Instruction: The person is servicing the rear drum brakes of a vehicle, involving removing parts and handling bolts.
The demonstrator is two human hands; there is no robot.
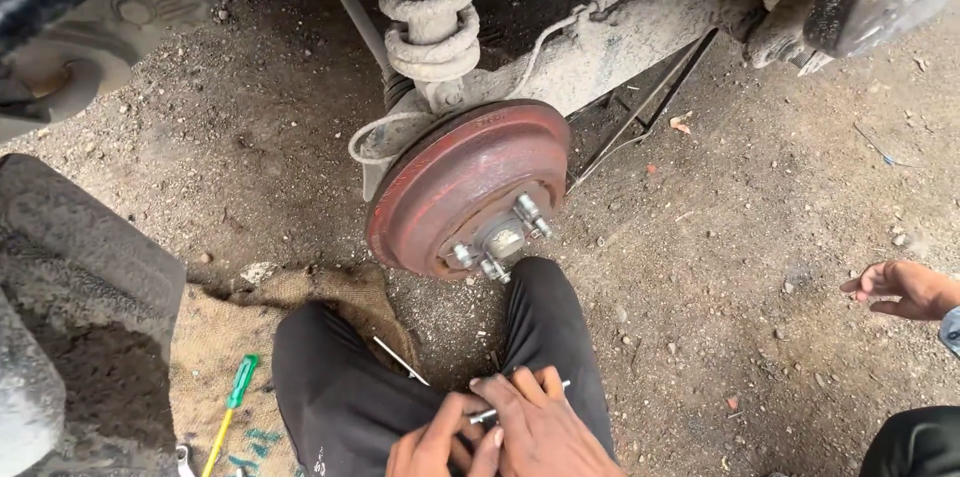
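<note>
My left hand (432, 445) and my right hand (543, 425) meet low in the view over my black trouser legs, both closed around a small metal tool (483, 416) with a shiny shaft. Ahead of my knees a rusty red brake drum (462, 177) hangs on the raised car, with several wheel studs (497, 240) and a hub at its centre. Neither hand touches the drum.
A dusty coil spring and strut (432, 12) and an axle beam (640, 27) sit behind the drum. A green-handled screwdriver (236, 397) lies on burlap sacking (215, 337) at left, beside a tyre (70, 307). Another person's hand (905, 289) rests at the right edge.
</note>
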